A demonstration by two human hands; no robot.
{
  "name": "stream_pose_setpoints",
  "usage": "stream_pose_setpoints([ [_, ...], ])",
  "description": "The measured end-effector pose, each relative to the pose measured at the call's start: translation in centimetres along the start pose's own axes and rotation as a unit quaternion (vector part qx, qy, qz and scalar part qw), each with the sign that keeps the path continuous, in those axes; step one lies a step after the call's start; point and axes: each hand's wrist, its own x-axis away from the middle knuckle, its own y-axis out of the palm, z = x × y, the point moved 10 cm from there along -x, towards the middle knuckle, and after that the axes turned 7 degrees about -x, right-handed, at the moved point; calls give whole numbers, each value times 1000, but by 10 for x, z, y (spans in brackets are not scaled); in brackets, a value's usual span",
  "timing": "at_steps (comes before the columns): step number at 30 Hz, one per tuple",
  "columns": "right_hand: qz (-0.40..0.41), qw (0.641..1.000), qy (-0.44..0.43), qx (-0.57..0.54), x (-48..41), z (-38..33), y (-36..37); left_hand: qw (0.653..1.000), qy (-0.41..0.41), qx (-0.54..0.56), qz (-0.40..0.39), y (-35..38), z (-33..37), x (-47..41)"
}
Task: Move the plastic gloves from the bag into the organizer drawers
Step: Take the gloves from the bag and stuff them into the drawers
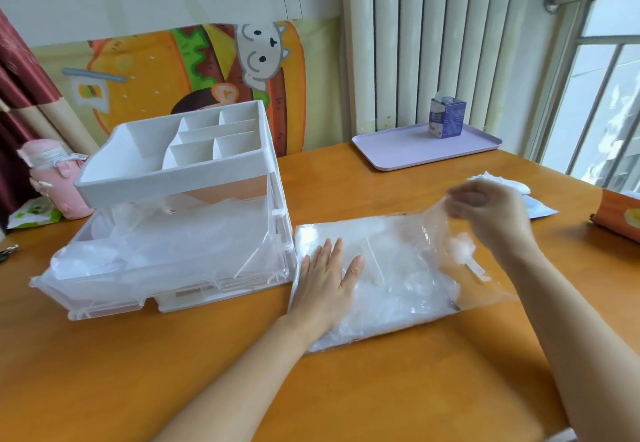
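Beside the glove-filled drawer [166,261], right hand [485,209] pinches the bag [398,278].

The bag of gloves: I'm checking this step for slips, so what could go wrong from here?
The right hand pinches thin film at the bag mouth; several gloves may drag out together, or the film may tear. The left hand pins only one end, so the bag could slide. The drawer already looks full, so gloves may spill.

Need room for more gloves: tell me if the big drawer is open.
Open: the drawer is pulled out from the organizer, with gloves inside.
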Motion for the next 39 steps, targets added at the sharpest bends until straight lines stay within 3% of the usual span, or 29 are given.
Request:
stream_pose_setpoints([
  [1,58,997,-27,-44,1,-10,-18,1000,-1,-2,-1,0,1,0],
  [3,99,980,-50,-164,7,-24,-32,1000,-5,-8,-6,1,-1,1],
  [7,27,958,-70,-275,21,-56,-17,1000,1,3,6,-3,1,2],
  [10,-67,936,-69,-339,33,-88,3,986,32,164,27,-18,15,7],
  [16,-225,896,-51,-380,54,-137,33,875,101,471,-37,-28,61,21],
  [20,-264,883,-36,-386,63,-143,41,790,103,594,-111,-26,77,32],
  [22,-247,893,-32,-374,63,-140,37,764,82,633,-95,-31,77,35],
  [24,-191,922,-25,-336,57,-132,26,786,74,613,-26,-46,73,38],
  [28,-34,994,-30,-97,40,-107,-11,876,91,462,109,-87,72,52],
  [30,-9,999,-32,-17,35,-103,-22,886,128,418,154,-110,76,62],
  [32,-49,995,-44,71,32,-101,-16,889,156,388,185,-130,81,72],
  [35,-64,963,-63,256,35,-99,-5,887,176,370,215,-150,84,86],
  [37,-7,965,-96,244,44,-114,-8,886,168,373,216,-156,83,88],
  [39,-17,981,-136,139,65,-137,0,887,155,383,206,-158,82,89],
])
